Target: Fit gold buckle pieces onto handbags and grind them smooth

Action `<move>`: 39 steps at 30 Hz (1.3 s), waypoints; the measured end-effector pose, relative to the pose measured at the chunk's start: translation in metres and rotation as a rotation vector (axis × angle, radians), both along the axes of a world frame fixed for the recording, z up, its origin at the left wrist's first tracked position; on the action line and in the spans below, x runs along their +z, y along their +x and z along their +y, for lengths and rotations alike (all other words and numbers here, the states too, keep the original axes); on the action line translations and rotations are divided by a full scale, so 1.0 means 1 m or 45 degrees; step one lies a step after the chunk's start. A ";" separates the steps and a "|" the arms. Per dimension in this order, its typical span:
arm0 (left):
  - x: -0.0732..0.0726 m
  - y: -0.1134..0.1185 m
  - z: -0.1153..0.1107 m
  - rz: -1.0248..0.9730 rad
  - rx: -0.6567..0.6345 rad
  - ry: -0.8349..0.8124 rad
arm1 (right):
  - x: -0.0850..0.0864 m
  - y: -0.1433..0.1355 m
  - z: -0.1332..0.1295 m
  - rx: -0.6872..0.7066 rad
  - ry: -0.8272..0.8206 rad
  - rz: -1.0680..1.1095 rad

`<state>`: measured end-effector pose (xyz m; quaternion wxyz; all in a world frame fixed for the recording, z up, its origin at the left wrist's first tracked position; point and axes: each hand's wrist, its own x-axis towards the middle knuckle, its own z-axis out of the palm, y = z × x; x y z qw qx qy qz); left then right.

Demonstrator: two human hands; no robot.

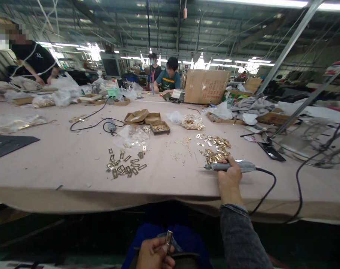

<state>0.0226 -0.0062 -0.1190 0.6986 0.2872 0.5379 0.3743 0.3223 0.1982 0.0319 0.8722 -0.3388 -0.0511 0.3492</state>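
My right hand [229, 175] is wrapped round a grey electric screwdriver [245, 166] just above the table, its thin bit pointing left. A black cord runs from its back end. Low in the view, over my lap, my left hand [153, 254] pinches a small gold-coloured metal plate [169, 237] between thumb and fingers. Beyond the screwdriver lies a pile of shiny gold metal plates [217, 144]. Loose tiny gold screws [183, 144] are scattered left of that pile. Farther left, several rectangular metal frames [127, 168] lie in a loose heap.
Small cardboard boxes [160, 127] and a clear plastic bag [133, 136] stand mid-table. A second corded tool [110, 126] lies to the left. A large carton [206, 86] stands at the back. At right are a metal stand [307, 142] and a phone-like black object [271, 151]. Co-workers are beyond.
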 end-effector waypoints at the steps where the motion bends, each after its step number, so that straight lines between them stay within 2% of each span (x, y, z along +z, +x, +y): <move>1: 0.002 0.002 -0.001 -0.004 0.043 -0.003 | 0.002 -0.003 -0.010 0.041 0.011 0.004; 3: 0.011 0.006 -0.004 0.004 0.105 -0.002 | 0.003 -0.012 -0.033 0.140 0.052 0.003; 6: 0.025 0.009 -0.004 0.005 0.100 -0.032 | 0.000 -0.036 -0.072 0.302 0.142 -0.042; 8: 0.030 0.010 -0.002 -0.022 0.092 -0.071 | -0.006 -0.058 -0.097 0.396 0.123 -0.071; 12: 0.031 0.007 -0.001 -0.043 0.096 -0.116 | -0.027 -0.105 -0.138 0.580 0.007 -0.137; 15: 0.031 0.006 -0.002 -0.045 0.091 -0.119 | -0.046 -0.129 -0.155 0.658 -0.050 -0.209; 19: 0.032 0.005 -0.002 -0.041 0.069 -0.112 | -0.062 -0.145 -0.166 0.710 -0.089 -0.273; 25: 0.034 0.004 -0.002 -0.064 0.074 -0.122 | -0.071 -0.152 -0.172 0.698 -0.091 -0.331; 39: 0.041 0.002 -0.002 -0.095 0.104 -0.176 | -0.069 -0.155 -0.174 0.692 -0.099 -0.366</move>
